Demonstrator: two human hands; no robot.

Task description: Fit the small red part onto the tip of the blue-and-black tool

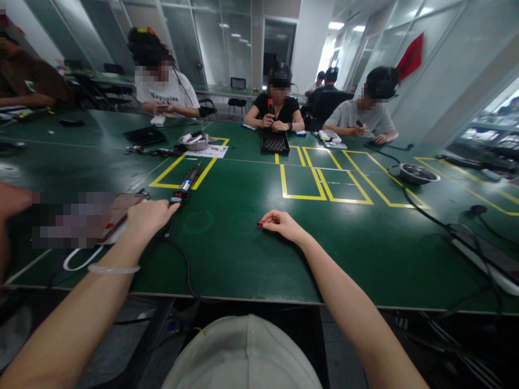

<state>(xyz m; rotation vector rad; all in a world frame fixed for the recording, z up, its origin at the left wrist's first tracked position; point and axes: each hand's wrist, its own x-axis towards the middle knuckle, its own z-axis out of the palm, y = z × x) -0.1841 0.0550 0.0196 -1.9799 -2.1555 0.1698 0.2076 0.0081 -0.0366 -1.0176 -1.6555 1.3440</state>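
Observation:
My left hand (148,216) lies on the green table (251,254) with its fingers reaching the near end of a corded electric screwdriver (187,183), which points away from me. Whether it grips the tool I cannot tell. A phone (119,210) lies just left of that hand. My right hand (281,222) rests near the table's middle, fingers pinched on a small red and dark object (260,223).
Yellow tape boxes (324,181) mark the table. Across it sit three people with a black tray (275,143), a bowl (195,141) and a tablet (144,135). A metal dish (417,173), cables and a power strip (486,259) lie at right. Another person's arm (12,202) enters at left.

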